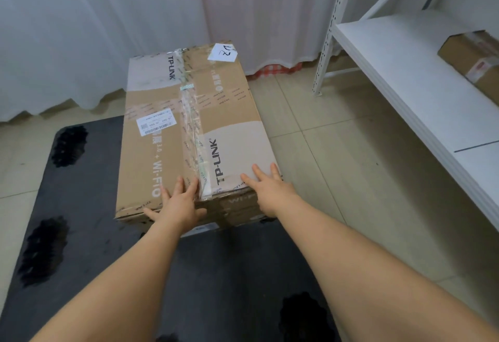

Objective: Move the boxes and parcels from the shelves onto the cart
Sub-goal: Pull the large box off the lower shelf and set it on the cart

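Big taped TP-LINK carton (pixel 191 136) sits on the black cart deck (pixel 89 179), overhanging its far edge. Left hand (pixel 178 204) and right hand (pixel 270 187) press flat, fingers spread, at the carton's near edge. Looks bulky, stiff; take it by the side edges.

A large brown cardboard box (pixel 189 131) printed with TP-LINK lies flat on the dark platform of a cart (pixel 81 206), its far end overhanging the platform. Clear tape runs along its closed top, which carries a barcode label and a handwritten white note. A second taped cardboard parcel (pixel 475 63) rests on a white shelf (pixel 405 76) at right.
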